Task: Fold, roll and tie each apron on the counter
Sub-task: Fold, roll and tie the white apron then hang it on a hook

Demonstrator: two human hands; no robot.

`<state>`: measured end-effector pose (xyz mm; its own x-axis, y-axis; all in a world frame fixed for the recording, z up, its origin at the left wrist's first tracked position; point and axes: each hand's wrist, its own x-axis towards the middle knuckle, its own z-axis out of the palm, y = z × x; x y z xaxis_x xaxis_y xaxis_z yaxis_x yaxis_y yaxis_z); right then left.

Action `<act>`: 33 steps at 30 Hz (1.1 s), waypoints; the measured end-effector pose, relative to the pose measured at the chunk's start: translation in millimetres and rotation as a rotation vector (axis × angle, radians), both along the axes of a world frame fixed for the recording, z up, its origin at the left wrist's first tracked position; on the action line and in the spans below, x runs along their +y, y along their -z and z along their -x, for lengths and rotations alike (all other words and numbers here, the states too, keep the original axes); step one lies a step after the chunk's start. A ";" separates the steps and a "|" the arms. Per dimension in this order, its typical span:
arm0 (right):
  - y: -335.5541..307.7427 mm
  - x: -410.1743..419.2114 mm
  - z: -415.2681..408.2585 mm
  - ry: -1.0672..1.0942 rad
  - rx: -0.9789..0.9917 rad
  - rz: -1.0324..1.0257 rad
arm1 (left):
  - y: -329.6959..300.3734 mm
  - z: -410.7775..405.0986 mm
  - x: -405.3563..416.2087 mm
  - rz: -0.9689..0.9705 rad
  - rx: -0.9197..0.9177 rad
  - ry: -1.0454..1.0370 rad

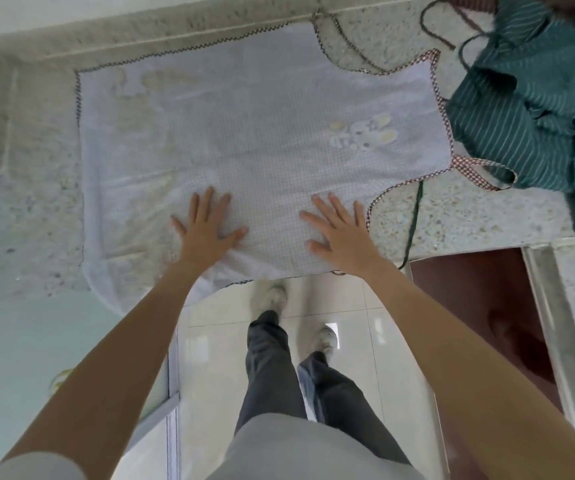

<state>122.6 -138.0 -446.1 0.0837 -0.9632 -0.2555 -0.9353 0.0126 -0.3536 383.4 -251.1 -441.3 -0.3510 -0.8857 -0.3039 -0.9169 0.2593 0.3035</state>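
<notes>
At far left I see the speckled grey-white stone table [36,188], its surface running across the upper half of the view to the right edge. Spread flat on it lies the pale white, finely checked cloth apron [244,133], edged with a dark zigzag trim along its left and far sides; its near edge hangs slightly over the front lip of the table.

My left hand [206,226] rests palm-down on the near part of the apron, its fingers [206,199] straight and spread apart, gripping nothing; the cloth bunches into small creases just below the palm. Between my forearms, below the table's edge, appear glossy cream floor tiles [209,341], dark grey trousers [279,368] and light shoes [268,292].

My right hand [341,233] lies likewise flat on the apron, near its right edge, fingers straight and fanned out, holding nothing. Beyond this hand the apron bears a faint embroidered rabbit motif [365,131].

The apron's right border is bound with red-and-white checked trim [443,112], which continues as a loop of checked strap [480,169] lying on the table and touching the neighbouring cloth. Thin dark cords [348,46] trail over the stone beyond the apron's far right corner.

At far right sits a crumpled teal apron with thin white stripes [528,102], heaped on the table beside the white one; a dark green string [414,223] from it trails toward the table's front edge. Below, a dark red-brown cabinet opening [469,289] shows under the table.
</notes>
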 end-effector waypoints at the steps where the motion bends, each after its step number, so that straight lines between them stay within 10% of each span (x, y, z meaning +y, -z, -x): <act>1: -0.7 -4.5 -0.1 0.006 0.035 0.020 | -0.1 0.9 -4.6 -0.004 0.008 -0.001; 6: -13.6 -8.6 -22.9 -0.229 0.073 0.545 | 2.6 8.4 -20.6 0.036 0.043 -0.038; 12: 1.4 23.7 -66.0 -0.287 0.260 0.301 | -4.6 7.2 13.9 0.266 0.219 0.003; 18: 3.6 19.4 -63.5 -0.286 0.301 0.489 | 1.6 -4.4 88.0 0.303 0.130 0.334; 25: -15.3 22.4 -54.2 -0.320 0.208 0.723 | 2.0 8.5 94.7 0.329 0.100 0.209; 33: -35.8 21.2 -88.1 -0.343 0.392 0.446 | -39.4 -9.6 104.2 0.208 0.174 0.076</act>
